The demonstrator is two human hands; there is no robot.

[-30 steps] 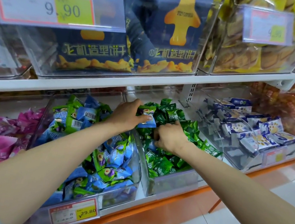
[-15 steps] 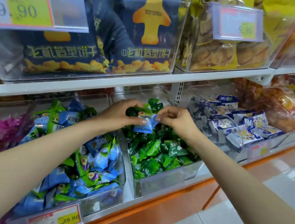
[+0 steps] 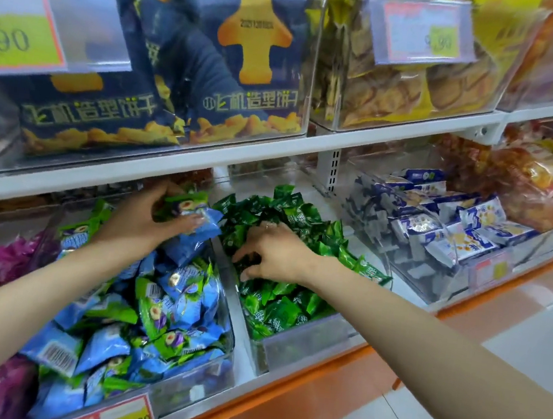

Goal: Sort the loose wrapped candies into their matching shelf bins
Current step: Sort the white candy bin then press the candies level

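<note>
blue candy (image 3: 207, 224) has shifted just left of the green bin (image 3: 304, 347).
left grip (image 3: 135, 224) clamps it, undropped; right grip (image 3: 280, 254) curled inside that bin, on what we cannot tell.

Definitely a shop, snack aisle by the look of it. A white shelf (image 3: 274, 154) carries clear plastic bins (image 3: 304, 347), each with its own kind of goods: blue-and-green wrapped candies (image 3: 168, 303), green wrapped candies (image 3: 297, 211), white-and-blue packets (image 3: 455, 229), and big navy biscuit bags (image 3: 238, 112) up top. Price tags (image 3: 18, 42) with yellow patches sit on the bin fronts, and the lower tag (image 3: 130, 418) ends in 9.80. Below are an orange shelf base (image 3: 280, 402) and a pale tiled floor (image 3: 511, 343).
</note>
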